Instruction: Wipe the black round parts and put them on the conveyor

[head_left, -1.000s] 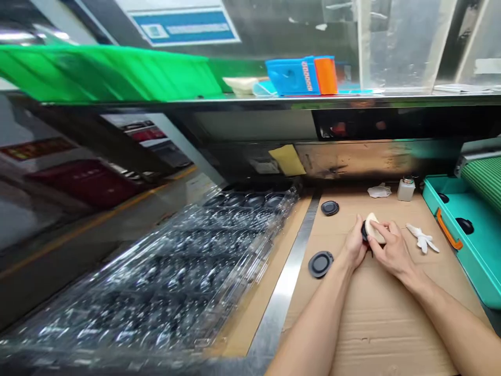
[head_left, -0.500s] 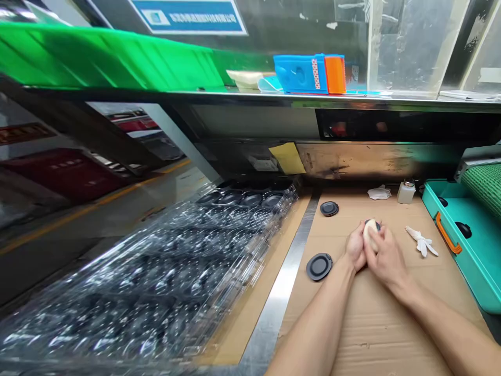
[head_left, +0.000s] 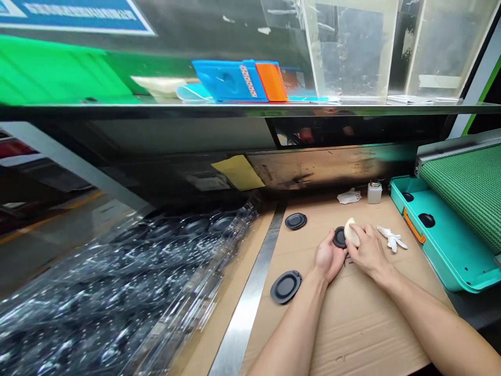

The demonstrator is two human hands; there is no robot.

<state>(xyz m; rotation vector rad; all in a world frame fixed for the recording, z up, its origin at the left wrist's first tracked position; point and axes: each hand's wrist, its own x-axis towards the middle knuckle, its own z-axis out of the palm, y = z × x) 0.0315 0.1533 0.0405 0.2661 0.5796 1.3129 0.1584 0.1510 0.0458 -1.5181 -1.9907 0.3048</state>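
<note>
So for writing: the blue sign [head_left: 74, 15] up top is showing a row of white characters, but they're coming out too blurred for me to read. The blue box [head_left: 227, 81] with the orange end is sitting on the shelf [head_left: 321, 109], and pale lettering is running down a strip of it, also too small to make out. One yellow paper [head_left: 238, 172] is hanging below the shelf.

Hands: the left hand [head_left: 330, 258] is gripping one black disc [head_left: 338, 237] by its edge, out over the cardboard [head_left: 352, 329] that's covering the table [head_left: 243, 308]. The right hand [head_left: 366, 248] is keeping its grip closed on one cream pad [head_left: 352, 231], which is overlapping the disc's right side. Can't tell how hard it's pressing.

Counting the rest: black lids are lying in two spots left of the hands, a near lid [head_left: 286, 287] and a far lid [head_left: 296, 221]; the far one could be a stack, can't tell. One white glove [head_left: 392, 239] is lying right of the hands. One bottle [head_left: 374, 192] and one crumpled tissue [head_left: 349, 196] are sitting side by side at the back. Two black pieces [head_left: 426, 220] are showing inside the teal bin [head_left: 450, 277]. Clear plastic trays [head_left: 129, 277] are filling the left side, too blurry to count.
</note>
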